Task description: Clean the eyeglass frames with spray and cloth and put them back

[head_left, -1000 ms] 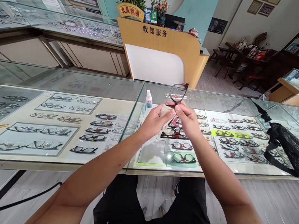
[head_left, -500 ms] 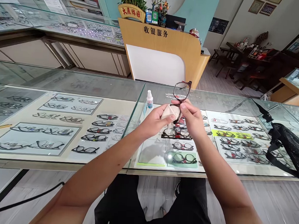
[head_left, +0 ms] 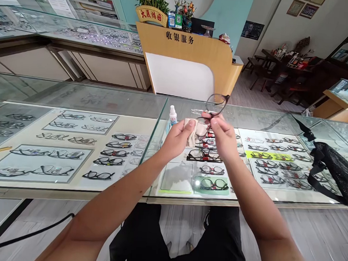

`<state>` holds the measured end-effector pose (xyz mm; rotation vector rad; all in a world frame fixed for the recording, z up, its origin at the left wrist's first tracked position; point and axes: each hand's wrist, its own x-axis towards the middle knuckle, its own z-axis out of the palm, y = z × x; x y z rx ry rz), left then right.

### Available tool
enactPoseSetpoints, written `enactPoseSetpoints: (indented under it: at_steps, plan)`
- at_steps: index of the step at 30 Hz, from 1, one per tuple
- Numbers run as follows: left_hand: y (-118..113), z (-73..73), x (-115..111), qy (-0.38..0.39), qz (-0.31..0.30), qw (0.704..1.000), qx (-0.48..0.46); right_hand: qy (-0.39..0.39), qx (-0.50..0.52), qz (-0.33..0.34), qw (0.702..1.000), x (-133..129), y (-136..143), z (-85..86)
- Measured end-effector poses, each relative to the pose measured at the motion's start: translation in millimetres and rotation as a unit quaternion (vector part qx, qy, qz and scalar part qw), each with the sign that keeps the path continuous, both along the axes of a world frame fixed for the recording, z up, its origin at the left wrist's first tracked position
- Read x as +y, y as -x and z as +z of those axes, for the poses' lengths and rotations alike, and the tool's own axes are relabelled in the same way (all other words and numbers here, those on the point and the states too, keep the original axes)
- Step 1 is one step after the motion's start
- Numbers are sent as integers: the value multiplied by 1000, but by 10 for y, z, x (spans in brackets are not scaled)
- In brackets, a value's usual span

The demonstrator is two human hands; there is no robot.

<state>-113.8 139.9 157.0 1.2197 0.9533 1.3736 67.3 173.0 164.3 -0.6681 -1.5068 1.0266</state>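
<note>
Above the glass counter, my right hand (head_left: pixel 225 135) grips a dark-rimmed pair of eyeglasses (head_left: pixel 216 104) near the bridge, one round lens sticking up past my fingers. My left hand (head_left: pixel 177 136) is closed on a pale cleaning cloth (head_left: pixel 194 132). The cloth lies against or just beside the lower lens; I cannot tell whether it touches. Just behind my left hand stands a white spray bottle (head_left: pixel 173 114). The folded temples are hard to make out.
Under the glass counter top (head_left: pixel 128 103) lie rows of eyeglasses (head_left: pixel 212 170). A black mesh bag (head_left: pixel 333 169) with straps rests at the right. Across the aisle stands a wooden reception desk (head_left: pixel 185 48). A black cable (head_left: pixel 36 229) runs at lower left.
My left hand and the cloth have pulled slightly left, baring more of the lower lens. The eyeglasses have tilted a little to the right in my right hand.
</note>
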Motion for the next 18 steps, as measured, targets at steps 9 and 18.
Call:
enactPoseSetpoints:
  at_steps: [9, 18]
  plan:
    - [502, 140, 240, -118, 264, 952, 99, 84, 103, -16, 991, 218, -313, 167]
    - [1187, -140, 688, 1, 388, 876, 287, 78, 58, 8, 995, 342, -361, 94]
